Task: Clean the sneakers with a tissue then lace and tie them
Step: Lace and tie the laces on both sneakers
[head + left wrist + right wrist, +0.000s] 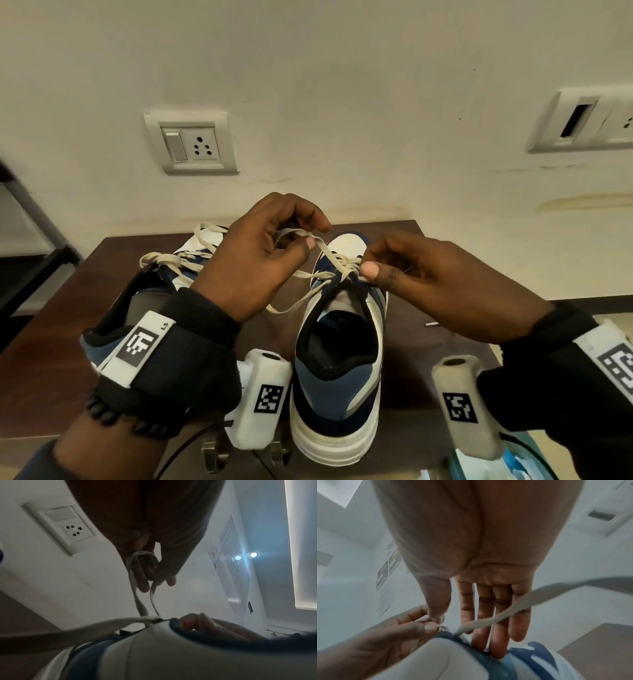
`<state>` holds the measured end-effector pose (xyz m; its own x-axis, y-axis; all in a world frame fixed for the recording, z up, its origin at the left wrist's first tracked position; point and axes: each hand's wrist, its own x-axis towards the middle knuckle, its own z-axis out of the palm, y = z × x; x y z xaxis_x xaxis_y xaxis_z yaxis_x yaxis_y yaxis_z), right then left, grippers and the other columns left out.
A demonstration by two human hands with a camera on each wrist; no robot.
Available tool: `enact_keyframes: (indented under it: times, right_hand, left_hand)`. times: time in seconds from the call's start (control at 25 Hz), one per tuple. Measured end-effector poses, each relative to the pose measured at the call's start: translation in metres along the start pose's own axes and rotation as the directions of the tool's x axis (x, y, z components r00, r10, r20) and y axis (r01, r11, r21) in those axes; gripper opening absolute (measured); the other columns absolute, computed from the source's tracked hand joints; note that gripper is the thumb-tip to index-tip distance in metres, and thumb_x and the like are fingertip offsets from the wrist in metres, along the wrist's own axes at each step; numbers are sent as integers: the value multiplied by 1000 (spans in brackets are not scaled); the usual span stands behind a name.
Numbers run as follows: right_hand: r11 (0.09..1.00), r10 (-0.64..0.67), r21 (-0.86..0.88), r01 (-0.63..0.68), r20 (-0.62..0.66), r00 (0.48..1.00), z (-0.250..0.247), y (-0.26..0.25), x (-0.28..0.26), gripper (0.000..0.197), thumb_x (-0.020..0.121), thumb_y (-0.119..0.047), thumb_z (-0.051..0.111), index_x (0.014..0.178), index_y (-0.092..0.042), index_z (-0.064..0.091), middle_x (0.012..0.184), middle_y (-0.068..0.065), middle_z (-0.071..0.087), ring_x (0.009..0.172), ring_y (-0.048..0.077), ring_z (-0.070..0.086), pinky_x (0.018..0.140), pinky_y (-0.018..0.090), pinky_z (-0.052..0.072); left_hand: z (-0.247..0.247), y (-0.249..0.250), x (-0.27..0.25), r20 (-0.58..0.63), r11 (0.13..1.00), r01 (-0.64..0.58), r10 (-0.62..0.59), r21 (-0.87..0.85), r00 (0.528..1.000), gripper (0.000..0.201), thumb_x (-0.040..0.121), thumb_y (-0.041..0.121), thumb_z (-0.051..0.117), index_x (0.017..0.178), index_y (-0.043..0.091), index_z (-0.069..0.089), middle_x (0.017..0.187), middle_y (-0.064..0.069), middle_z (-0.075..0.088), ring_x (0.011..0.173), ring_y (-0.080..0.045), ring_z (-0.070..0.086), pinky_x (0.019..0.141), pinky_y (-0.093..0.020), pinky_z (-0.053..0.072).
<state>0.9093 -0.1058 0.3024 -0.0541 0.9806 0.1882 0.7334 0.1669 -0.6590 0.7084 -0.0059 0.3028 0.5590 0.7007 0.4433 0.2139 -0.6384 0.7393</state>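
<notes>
Two blue, white and navy sneakers stand on a dark brown table (428,370). The right sneaker (337,370) has its heel toward me; the left sneaker (150,301) lies half hidden behind my left wrist. My left hand (274,246) pinches a loop of the cream lace (329,255) between thumb and fingers above the right sneaker's toe; that loop (137,566) also shows in the left wrist view. My right hand (371,262) pinches the lace at its crossing over the tongue. Its other fingers (496,635) reach down to the sneaker (539,660).
A wall with a switch socket (191,144) and a second plate (582,120) rises right behind the table. A small metal piece (431,324) lies right of the sneaker. A black rack (30,233) stands at the left. A blue-white pack (513,462) sits below my right wrist.
</notes>
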Motion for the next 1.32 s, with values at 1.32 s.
enact_keyframes:
  times: [1.32]
  right_hand:
    - [992, 87, -105, -73, 127, 988, -21, 13, -8, 9, 85, -21, 60, 77, -20, 55, 62, -8, 50, 54, 2, 40, 54, 15, 37]
  left_hand:
    - [6, -8, -2, 101, 996, 85, -88, 37, 991, 6, 90, 29, 61, 88, 26, 65, 77, 5, 68, 77, -10, 64, 78, -33, 53]
